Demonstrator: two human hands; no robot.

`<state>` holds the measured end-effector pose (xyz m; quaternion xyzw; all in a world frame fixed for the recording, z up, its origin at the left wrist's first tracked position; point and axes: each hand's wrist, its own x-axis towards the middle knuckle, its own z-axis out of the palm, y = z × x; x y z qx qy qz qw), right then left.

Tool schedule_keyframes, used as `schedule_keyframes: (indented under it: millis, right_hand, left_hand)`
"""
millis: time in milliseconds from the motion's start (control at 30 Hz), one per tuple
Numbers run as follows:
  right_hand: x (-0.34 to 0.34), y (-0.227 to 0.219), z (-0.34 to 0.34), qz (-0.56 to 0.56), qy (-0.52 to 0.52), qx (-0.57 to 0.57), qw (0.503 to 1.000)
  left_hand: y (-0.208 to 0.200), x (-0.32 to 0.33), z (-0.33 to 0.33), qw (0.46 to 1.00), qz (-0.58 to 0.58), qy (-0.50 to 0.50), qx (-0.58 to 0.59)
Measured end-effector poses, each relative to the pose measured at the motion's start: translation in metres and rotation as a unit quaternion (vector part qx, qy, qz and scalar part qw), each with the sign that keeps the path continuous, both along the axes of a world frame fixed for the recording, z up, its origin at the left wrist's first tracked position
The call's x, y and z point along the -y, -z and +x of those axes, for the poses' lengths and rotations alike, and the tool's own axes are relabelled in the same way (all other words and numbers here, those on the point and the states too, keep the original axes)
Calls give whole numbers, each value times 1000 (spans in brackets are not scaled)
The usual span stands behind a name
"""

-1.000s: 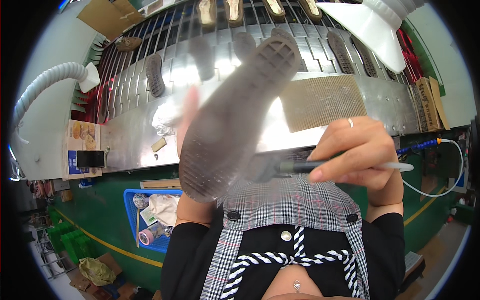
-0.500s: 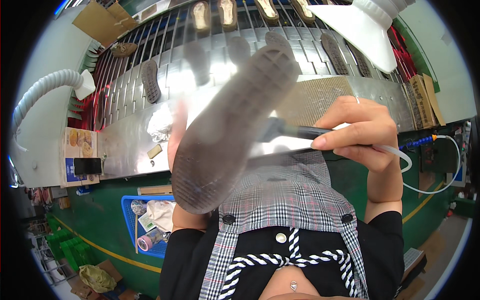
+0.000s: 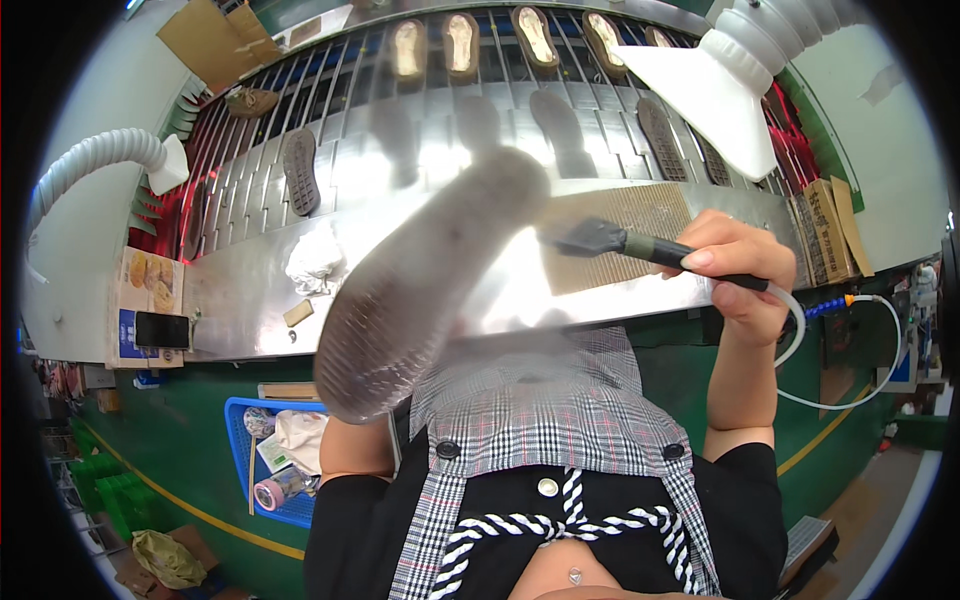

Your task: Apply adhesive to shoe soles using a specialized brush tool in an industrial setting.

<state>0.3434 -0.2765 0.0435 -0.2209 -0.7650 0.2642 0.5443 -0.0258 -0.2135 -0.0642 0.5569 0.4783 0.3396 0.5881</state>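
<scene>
A dark brown shoe sole (image 3: 405,290), tread side toward me and blurred, is tilted up in front of my chest. My left forearm (image 3: 355,447) reaches behind its lower end; the sole hides the hand and fingers that hold it up. My right hand (image 3: 748,262) is closed around the black handle of a flat brush (image 3: 650,247), whose dark head points left toward the sole, with a visible gap between them. A clear thin hose (image 3: 797,330) runs from the handle's end.
A metal bench (image 3: 240,285) bears a ribbed tan mat (image 3: 640,215), crumpled white tissue (image 3: 315,262) and a phone (image 3: 162,330) on a box. Beyond, a slatted conveyor (image 3: 250,170) carries several soles. White duct nozzles (image 3: 700,90) overhang it; a blue basket (image 3: 240,450) stands lower left.
The brush has moved right, away from the sole, and its head now shows fully. The sole has shifted left and down. The left fingers seen beside it earlier are now hidden.
</scene>
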Motion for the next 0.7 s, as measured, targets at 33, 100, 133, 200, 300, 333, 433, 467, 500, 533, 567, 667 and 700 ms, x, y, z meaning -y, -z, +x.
schedule_keyframes:
  millis: [33,100,133,200,300,333,433,467,500,533,567,667,700]
  right_hand:
    - [1,3,-8,-21,11,-27,999]
    - [1,19,-12,-62,-20,-104,992]
    - [1,21,-17,-61,-20,-105,992]
    - [2,26,-33,-144,-43,-210,966]
    - [4,34,-52,-232,-30,-258,937]
    - [4,37,-57,-293,-37,-291,910]
    - [2,50,-67,-360,-57,-327,872]
    - [2,55,-69,-392,-71,-348,849]
    - [2,57,-73,-410,-61,-356,837]
    - [2,60,-75,-413,-64,-358,835]
    - [3,62,-77,-431,-39,-343,833]
    - [6,62,-82,-433,-19,-325,841]
    - [8,60,-84,-414,-20,-319,852]
  left_hand:
    - [1,-8,-5,1000,1,1,6]
    - [-5,-17,-7,761,-203,228,572]
    - [-13,-19,-1,762,-202,228,572]
    - [-27,-22,21,823,-242,11,514]
    - [-13,-30,37,817,-125,36,562]
    - [-11,-28,40,790,-142,53,594]
    - [9,-15,39,768,-210,52,602]
    - [5,-6,45,790,-222,36,571]
    - [24,-3,45,796,-223,10,562]
    - [15,10,49,798,-224,6,560]
    - [-2,24,59,819,-249,5,517]
    - [-4,36,56,850,-272,36,450]
    - [-4,35,57,852,-259,40,453]
